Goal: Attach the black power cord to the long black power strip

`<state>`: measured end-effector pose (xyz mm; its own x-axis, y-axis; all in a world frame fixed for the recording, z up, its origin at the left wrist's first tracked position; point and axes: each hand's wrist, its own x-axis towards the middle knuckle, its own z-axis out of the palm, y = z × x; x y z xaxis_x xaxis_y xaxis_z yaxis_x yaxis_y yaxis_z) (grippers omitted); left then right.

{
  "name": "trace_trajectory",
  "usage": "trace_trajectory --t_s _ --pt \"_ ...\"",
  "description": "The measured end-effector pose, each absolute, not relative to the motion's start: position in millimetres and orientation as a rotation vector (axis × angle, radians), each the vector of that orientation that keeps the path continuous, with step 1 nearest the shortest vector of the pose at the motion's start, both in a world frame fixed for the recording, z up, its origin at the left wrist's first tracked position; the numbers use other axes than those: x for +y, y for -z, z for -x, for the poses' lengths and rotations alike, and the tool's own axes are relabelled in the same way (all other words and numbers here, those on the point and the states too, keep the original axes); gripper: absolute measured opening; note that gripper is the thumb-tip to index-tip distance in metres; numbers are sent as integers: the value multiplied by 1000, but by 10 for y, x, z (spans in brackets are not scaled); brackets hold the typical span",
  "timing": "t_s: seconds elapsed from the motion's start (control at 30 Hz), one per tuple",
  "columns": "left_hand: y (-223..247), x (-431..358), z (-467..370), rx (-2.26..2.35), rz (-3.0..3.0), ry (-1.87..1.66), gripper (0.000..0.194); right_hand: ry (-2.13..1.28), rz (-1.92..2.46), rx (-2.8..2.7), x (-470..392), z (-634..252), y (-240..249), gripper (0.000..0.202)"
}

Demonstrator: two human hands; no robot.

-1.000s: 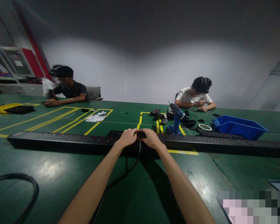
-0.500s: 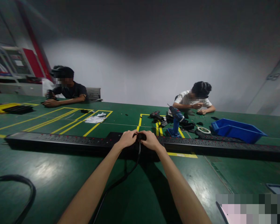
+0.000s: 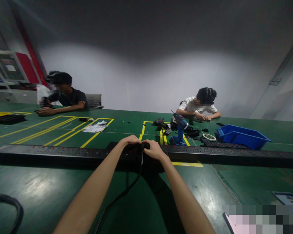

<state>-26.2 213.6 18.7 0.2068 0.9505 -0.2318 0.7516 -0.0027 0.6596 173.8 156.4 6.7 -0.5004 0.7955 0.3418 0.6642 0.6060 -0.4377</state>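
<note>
A long black power strip (image 3: 70,151) with rows of sockets and small red marks lies across the table. At its wider middle part, my right hand (image 3: 155,150) is closed around a black plug (image 3: 146,146). A black cord (image 3: 130,187) runs from the plug down toward me. Against the plug's left side, my left hand (image 3: 130,140) has its fingers bent and pressed together over the strip. Its fingertips are partly hidden, and I cannot make out what they grip.
Beyond the strip stand a blue drill (image 3: 179,128), a blue bin (image 3: 243,136) and a tape roll (image 3: 209,137). White gloves (image 3: 95,126) lie left. Two people sit across the green table (image 3: 70,195). A thick cable (image 3: 11,199) curls at lower left.
My view has shifted slightly right. My left hand has turned, its wrist higher and its fingers reaching farther over; my right hand stays on the plug. The right-hand person's hands have come lower.
</note>
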Motion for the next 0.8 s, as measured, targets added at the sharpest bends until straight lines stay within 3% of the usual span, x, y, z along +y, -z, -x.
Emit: trace_trajectory --t_s 0.4,0.8 --pt "-278 2101 167 1737 -1732 -235 16 -334 1102 -2316 1538 -1752 -74 40" --pt "-243 2222 191 1771 -1855 -245 17 -91 1096 -2398 1486 -1693 -70 33"
